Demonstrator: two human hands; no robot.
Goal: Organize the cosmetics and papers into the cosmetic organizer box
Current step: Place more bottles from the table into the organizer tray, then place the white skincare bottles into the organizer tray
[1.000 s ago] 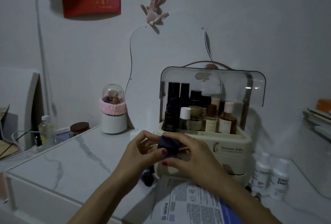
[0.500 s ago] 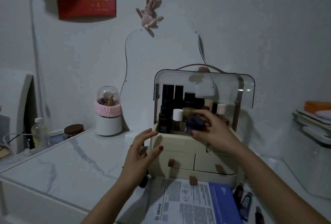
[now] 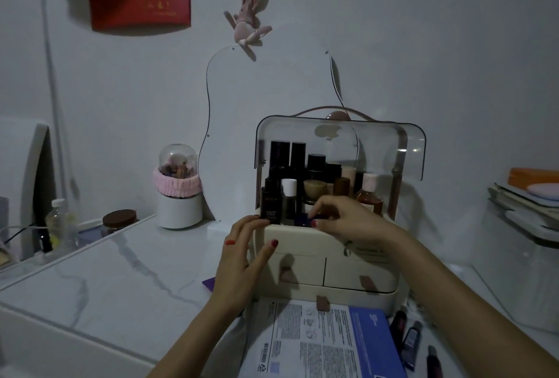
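Note:
A cream cosmetic organizer box point(image 3: 302, 246) with a raised clear lid point(image 3: 381, 147) stands on the marble tabletop, its top tray full of bottles point(image 3: 273, 199). My right hand point(image 3: 348, 220) pinches a small dark blue jar point(image 3: 302, 221) at the tray's front edge, among the bottles. My left hand point(image 3: 242, 259) hovers with relaxed fingers against the box's left front corner, holding nothing. A printed paper packet point(image 3: 320, 344) with a blue panel lies in front of the box. Three small tubes point(image 3: 408, 338) lie to the packet's right.
A white brush holder point(image 3: 178, 193) with a pink band and clear dome stands left of the box, before a clear wavy mirror point(image 3: 269, 123). A plastic bottle point(image 3: 60, 223) and a brown-lidded jar point(image 3: 119, 220) sit at far left. Stacked books point(image 3: 526, 199) fill the right edge.
My right hand has carried the blue jar from in front of the box up and down into the tray's front row. My left hand let go of it and moved beside the box.

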